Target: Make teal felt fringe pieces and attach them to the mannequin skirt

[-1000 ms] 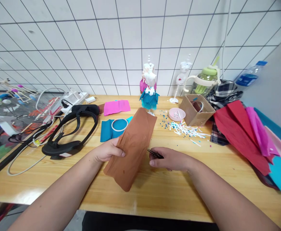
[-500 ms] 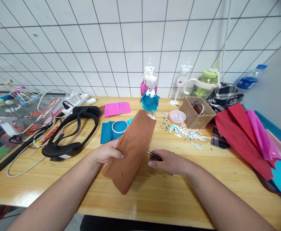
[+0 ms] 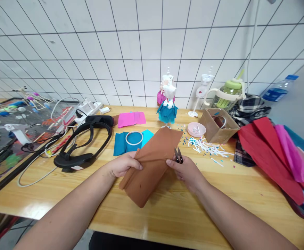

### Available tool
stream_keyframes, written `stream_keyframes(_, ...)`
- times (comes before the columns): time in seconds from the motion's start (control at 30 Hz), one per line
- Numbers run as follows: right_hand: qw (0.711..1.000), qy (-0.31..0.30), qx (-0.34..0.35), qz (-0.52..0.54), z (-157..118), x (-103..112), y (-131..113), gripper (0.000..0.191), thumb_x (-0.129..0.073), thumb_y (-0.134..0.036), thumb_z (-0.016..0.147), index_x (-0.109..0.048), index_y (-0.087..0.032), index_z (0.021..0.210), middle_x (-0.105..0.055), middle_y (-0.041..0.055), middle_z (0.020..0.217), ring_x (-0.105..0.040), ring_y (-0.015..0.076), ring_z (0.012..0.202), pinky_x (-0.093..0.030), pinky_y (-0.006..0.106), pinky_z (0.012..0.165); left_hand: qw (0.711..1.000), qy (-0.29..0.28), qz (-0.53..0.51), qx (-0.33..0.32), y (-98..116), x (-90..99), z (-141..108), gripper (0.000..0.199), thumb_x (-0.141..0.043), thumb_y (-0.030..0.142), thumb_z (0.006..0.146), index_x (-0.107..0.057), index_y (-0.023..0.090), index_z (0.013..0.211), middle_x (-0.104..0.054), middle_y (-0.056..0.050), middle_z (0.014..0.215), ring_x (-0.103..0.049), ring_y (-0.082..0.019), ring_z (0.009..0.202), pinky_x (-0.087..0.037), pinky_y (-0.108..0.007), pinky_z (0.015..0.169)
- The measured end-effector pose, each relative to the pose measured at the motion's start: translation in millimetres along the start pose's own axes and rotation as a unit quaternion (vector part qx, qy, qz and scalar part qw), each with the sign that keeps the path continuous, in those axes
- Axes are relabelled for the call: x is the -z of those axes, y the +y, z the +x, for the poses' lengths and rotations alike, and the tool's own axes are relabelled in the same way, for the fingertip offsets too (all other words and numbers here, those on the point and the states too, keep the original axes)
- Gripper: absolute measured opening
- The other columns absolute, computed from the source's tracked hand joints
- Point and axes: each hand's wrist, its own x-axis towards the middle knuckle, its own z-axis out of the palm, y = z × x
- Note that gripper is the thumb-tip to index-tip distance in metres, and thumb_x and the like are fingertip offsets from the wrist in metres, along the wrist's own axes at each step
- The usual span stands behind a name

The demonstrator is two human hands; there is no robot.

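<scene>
A folded sheet of brown crepe paper (image 3: 154,173) is held up over the wooden table, tilted, its far end towards the dolls' forms. My left hand (image 3: 124,164) is closed on its left edge, thumb on top. At its right edge my right hand (image 3: 189,173) pinches the paper between thumb and fingers. The same hand also holds small dark snips (image 3: 179,155), whose slightly parted blades point away from me beside the paper. Just beyond lie teal paper (image 3: 120,144) and a white ring (image 3: 134,143).
Ahead stands a dress form (image 3: 167,113) in a teal skirt. Right of it are a pink dish (image 3: 196,130), scattered paper strips (image 3: 209,147), a cardboard box (image 3: 214,132) and red paper (image 3: 266,152). A black headset (image 3: 75,160) and cables lie left.
My right hand has come up to the paper's right edge and taken hold of it. The snips now point away from me instead of at the paper. The view has shifted slightly.
</scene>
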Motion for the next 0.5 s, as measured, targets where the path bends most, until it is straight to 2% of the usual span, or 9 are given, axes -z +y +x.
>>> stream_keyframes(0.07,0.999,0.031,0.015,0.011,2.8,0.9,0.9,0.05,-0.08,-0.047,0.059,-0.037,-0.022,0.069,-0.029,-0.0119,0.047,-0.021,0.0045,0.039,-0.013,0.021,0.038,0.998,0.045,0.026,-0.023,4.1,3.5,4.0,0.046,-0.073,0.014,0.062,-0.065,0.014,0.107,-0.072,-0.011,0.104,-0.066,-0.028,0.096,-0.049,-0.038,0.085)
stream_keyframes(0.13,0.996,0.069,0.034,0.034,3.2,2.0,-0.8,0.05,-0.079,-0.047,0.059,-0.037,-0.023,0.07,-0.028,-0.0118,0.047,-0.021,0.0051,0.04,-0.013,0.022,0.038,0.973,0.177,0.079,-0.124,12.0,2.8,2.2,0.043,-0.076,0.022,0.064,-0.064,0.017,0.105,-0.071,-0.008,0.101,-0.063,-0.025,0.096,-0.047,-0.034,0.085)
stream_keyframes(0.2,0.991,0.104,0.063,0.061,0.4,3.0,-5.0,0.049,-0.078,-0.047,0.061,-0.036,-0.024,0.071,-0.027,-0.0113,0.049,-0.021,0.006,0.041,-0.015,0.023,0.039,0.882,0.344,0.13,-0.295,21.0,-8.9,-9.0,0.032,-0.077,0.033,0.068,-0.065,0.022,0.096,-0.069,-0.003,0.09,-0.061,-0.02,0.088,-0.045,-0.028,0.079)
stream_keyframes(0.23,0.987,0.122,0.081,0.072,-2.1,3.6,-7.7,0.048,-0.077,-0.047,0.062,-0.037,-0.024,0.072,-0.028,-0.0109,0.049,-0.021,0.0065,0.041,-0.016,0.023,0.039,0.855,0.35,0.141,-0.356,23.9,-20.1,-17.4,0.024,-0.071,0.041,0.074,-0.065,0.023,0.09,-0.068,-0.002,0.085,-0.06,-0.018,0.081,-0.045,-0.026,0.074)
stream_keyframes(0.3,0.974,0.163,0.132,0.09,-8.4,5.2,-13.1,0.044,-0.075,-0.047,0.065,-0.039,-0.024,0.076,-0.031,-0.0094,0.053,-0.022,0.0078,0.043,-0.019,0.025,0.04,0.885,0.188,0.184,-0.384,21.8,-51.3,-33.9,0.032,-0.065,0.052,0.077,-0.063,0.022,0.066,-0.061,-0.003,0.065,-0.054,-0.016,0.062,-0.043,-0.027,0.062)
stream_keyframes(0.37,0.955,0.204,0.193,0.1,-14.8,7.4,-16.8,0.039,-0.073,-0.047,0.069,-0.042,-0.024,0.078,-0.033,-0.008,0.055,-0.024,0.0089,0.045,-0.022,0.025,0.042,0.927,-0.109,0.285,-0.22,7.3,-85.1,-39.6,0.039,-0.065,0.058,0.075,-0.064,0.022,0.059,-0.057,-0.005,0.056,-0.052,-0.017,0.055,-0.041,-0.03,0.055)
stream_keyframes(0.4,0.945,0.219,0.221,0.104,-17.6,8.3,-17.7,0.038,-0.072,-0.047,0.07,-0.043,-0.024,0.078,-0.032,-0.0078,0.056,-0.024,0.0092,0.046,-0.023,0.025,0.043,0.923,-0.183,0.296,-0.163,-3.4,-98.7,-35.6,0.045,-0.057,0.061,0.079,-0.065,0.021,0.06,-0.056,-0.006,0.056,-0.05,-0.016,0.053,-0.039,-0.03,0.052)
stream_keyframes(0.43,0.935,0.231,0.244,0.11,-19.8,8.9,-17.8,0.037,-0.071,-0.046,0.071,-0.043,-0.023,0.078,-0.032,-0.0079,0.056,-0.024,0.0091,0.047,-0.023,0.025,0.043,0.928,-0.182,0.288,-0.151,-14.9,-108.2,-27.0,0.049,-0.055,0.065,0.078,-0.066,0.021,0.061,-0.058,-0.006,0.059,-0.051,-0.016,0.055,-0.039,-0.029,0.053)
stream_keyframes(0.5,0.925,0.24,0.263,0.133,-22.5,7.7,-16.3,0.038,-0.073,-0.046,0.071,-0.043,-0.023,0.075,-0.03,-0.009,0.054,-0.024,0.0084,0.046,-0.023,0.024,0.043,0.946,-0.024,0.263,-0.189,-36.2,-113.2,0.7,0.047,-0.066,0.066,0.068,-0.07,0.021,0.08,-0.066,-0.007,0.079,-0.058,-0.018,0.072,-0.045,-0.029,0.065)
